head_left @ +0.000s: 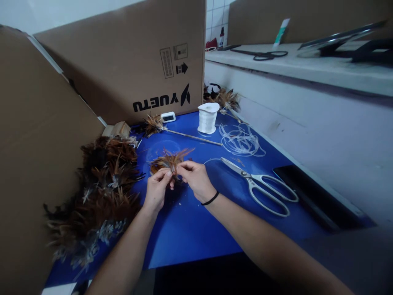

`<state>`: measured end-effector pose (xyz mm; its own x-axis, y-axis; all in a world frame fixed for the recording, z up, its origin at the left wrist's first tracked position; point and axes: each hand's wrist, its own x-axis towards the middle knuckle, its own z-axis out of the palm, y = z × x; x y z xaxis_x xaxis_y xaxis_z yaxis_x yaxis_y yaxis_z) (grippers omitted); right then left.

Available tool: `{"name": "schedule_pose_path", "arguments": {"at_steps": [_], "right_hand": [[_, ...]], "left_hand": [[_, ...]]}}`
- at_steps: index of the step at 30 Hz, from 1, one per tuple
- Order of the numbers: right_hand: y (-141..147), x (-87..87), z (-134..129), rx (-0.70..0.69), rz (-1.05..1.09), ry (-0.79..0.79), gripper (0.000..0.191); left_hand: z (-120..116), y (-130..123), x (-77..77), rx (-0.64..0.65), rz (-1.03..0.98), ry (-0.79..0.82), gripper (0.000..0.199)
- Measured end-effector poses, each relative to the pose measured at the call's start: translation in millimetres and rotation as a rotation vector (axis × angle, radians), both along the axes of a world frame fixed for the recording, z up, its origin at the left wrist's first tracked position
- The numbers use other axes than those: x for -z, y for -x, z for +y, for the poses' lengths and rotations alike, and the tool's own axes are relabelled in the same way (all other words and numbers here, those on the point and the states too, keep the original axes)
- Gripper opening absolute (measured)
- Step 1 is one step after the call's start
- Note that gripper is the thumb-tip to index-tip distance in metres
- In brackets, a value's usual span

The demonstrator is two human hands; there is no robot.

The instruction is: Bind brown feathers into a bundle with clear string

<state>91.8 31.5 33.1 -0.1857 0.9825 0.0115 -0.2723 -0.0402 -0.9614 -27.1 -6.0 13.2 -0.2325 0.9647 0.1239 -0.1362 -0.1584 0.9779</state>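
Note:
A small bunch of brown feathers (172, 159) is held over the blue table (190, 229), its tips pointing away from me. My left hand (158, 188) pinches its near end between thumb and fingers. From the right, my right hand (196, 178), with a black band at the wrist, pinches the same bunch close beside the left fingertips. Silver scissors (250, 177) lie to the right, blades toward the hands. Behind the bunch, a thin stick (193, 136) with feathers (154, 125) at its left end lies across the table.
Piles of brown feathers (107, 196) cover the left side. A white spool (208, 119) stands at the back, beside loose clear strands (242, 141). A black flat object (313, 196) lies at right. Cardboard (123, 61) walls the back and left. A shelf (294, 67) holds black scissors (267, 55).

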Motion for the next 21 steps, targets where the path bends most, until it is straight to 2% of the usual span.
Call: {"name": "schedule_pose_path", "arguments": {"at_steps": [21], "right_hand": [[2.5, 10.1, 1.6, 0.057, -0.127, -0.139, 0.015]], "left_hand": [[2.0, 3.3, 5.0, -0.021, 0.089, -0.028, 0.019]]}}
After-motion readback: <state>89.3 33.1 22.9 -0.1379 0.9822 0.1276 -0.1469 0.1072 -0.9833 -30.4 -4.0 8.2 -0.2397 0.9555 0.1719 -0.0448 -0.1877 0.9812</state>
